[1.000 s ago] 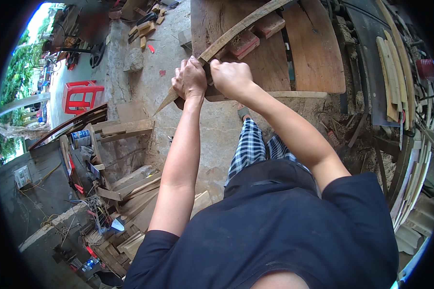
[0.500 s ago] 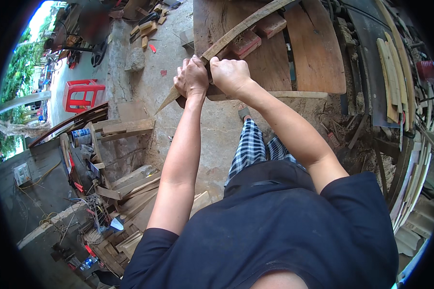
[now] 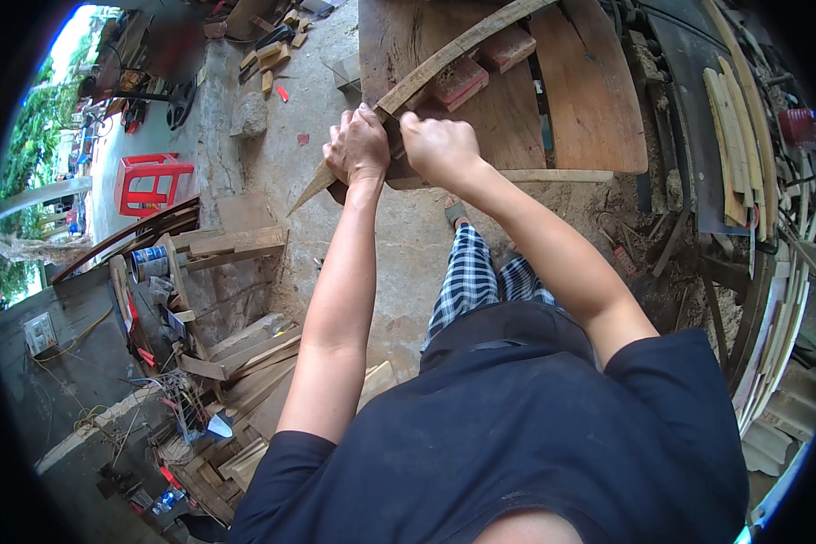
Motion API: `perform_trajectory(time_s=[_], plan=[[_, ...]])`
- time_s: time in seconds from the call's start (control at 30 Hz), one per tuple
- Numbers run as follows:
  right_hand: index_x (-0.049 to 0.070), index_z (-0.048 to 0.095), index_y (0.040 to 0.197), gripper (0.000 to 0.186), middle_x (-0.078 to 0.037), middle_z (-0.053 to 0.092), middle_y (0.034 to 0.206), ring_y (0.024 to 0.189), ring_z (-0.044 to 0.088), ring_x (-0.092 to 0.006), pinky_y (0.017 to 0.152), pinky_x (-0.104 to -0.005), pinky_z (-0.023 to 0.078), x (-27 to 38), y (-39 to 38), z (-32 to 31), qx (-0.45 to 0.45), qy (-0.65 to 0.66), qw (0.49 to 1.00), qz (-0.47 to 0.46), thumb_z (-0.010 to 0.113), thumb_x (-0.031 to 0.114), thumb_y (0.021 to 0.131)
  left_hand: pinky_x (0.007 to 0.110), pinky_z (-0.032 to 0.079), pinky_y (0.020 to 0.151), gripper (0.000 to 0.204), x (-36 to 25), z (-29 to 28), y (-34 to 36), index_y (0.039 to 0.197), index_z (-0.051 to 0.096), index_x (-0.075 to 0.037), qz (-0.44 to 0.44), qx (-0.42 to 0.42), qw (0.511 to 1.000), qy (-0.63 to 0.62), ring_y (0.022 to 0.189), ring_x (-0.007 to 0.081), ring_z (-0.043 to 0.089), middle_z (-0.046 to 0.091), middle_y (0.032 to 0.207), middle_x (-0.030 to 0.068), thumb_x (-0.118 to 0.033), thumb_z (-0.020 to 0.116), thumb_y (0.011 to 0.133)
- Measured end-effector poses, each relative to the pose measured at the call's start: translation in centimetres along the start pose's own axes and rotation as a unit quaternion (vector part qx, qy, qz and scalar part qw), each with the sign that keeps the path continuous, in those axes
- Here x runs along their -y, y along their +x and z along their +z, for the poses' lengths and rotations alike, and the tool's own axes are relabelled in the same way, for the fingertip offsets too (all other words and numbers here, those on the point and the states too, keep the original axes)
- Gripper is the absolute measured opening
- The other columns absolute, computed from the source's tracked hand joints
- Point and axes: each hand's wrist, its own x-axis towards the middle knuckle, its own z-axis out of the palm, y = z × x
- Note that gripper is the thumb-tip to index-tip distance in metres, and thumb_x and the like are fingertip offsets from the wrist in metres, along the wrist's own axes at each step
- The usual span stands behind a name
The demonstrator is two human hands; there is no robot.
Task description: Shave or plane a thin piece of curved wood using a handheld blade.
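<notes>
A long curved wooden strip (image 3: 462,47) slants across the workbench, its pointed end (image 3: 310,192) sticking out past my left hand. Both my hands are closed side by side over the strip's near part. My left hand (image 3: 357,150) wraps round something there, knuckles up. My right hand (image 3: 440,150) is a fist just to its right. Between them shows a dark piece (image 3: 393,130), mostly covered by my fingers, so its kind cannot be made out. Under the strip's far part lie red-sided blocks (image 3: 462,83) on the brown wooden boards (image 3: 591,100) of the bench.
A pale batten (image 3: 558,176) runs along the bench's near edge. Left of me are a red plastic stool (image 3: 154,184), a paint can (image 3: 150,263) and stacked timber offcuts (image 3: 245,240). Long wooden strips (image 3: 733,136) lie at right. Wood scraps (image 3: 270,56) litter the concrete floor.
My right hand has shifted slightly right and down, a little away from the left one. My left hand stays almost in place, and the whole view has drifted slightly.
</notes>
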Motion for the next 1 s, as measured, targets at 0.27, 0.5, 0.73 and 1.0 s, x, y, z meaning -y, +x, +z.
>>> perform_trajectory(time_s=[0.27,0.5,0.73,1.0], plan=[[0.002,0.054,0.088,0.012,-0.019,0.067,0.071,0.067,0.069,-0.0322,0.057,-0.0429,0.055,0.0,-1.8,-1.1,0.027,-0.001,1.000,0.006,0.052,0.013,0.083,0.046,0.046,0.082,0.047,0.2,-0.5,-0.1,0.095,0.069,-0.008,0.004,-0.004,1.000,0.002,0.096,0.0296,0.062,0.067,0.105,0.0080,-0.036,0.031,0.097],[0.005,0.057,0.089,0.012,-0.017,0.070,0.077,0.072,0.070,-0.0295,0.060,-0.0398,0.055,1.0,-3.2,-1.6,0.072,0.005,0.997,0.019,0.048,0.011,0.083,0.046,0.045,0.082,0.047,1.6,-0.3,-0.1,0.094,0.069,-0.008,-0.009,-0.010,1.000,0.009,0.095,0.0299,0.062,0.067,0.103,0.0084,-0.037,0.032,0.097],[0.003,0.053,0.088,0.011,-0.019,0.067,0.069,0.067,0.069,-0.0333,0.055,-0.0434,0.054,0.1,-0.5,-0.6,0.014,0.006,1.000,0.010,0.052,0.013,0.083,0.046,0.045,0.082,0.047,-0.1,-0.1,0.2,0.094,0.069,-0.008,0.001,0.000,1.000,0.000,0.096,0.0299,0.062,0.067,0.103,0.0082,-0.036,0.032,0.097],[0.003,0.056,0.091,0.012,-0.018,0.069,0.076,0.070,0.070,-0.0311,0.058,-0.0417,0.054,0.4,-5.6,-3.2,0.091,-0.005,0.996,0.019,0.049,0.010,0.084,0.045,0.046,0.081,0.045,1.2,-0.5,-0.2,0.094,0.069,-0.009,-0.015,-0.015,1.000,0.013,0.095,0.0296,0.063,0.067,0.102,0.0076,-0.036,0.033,0.097]])
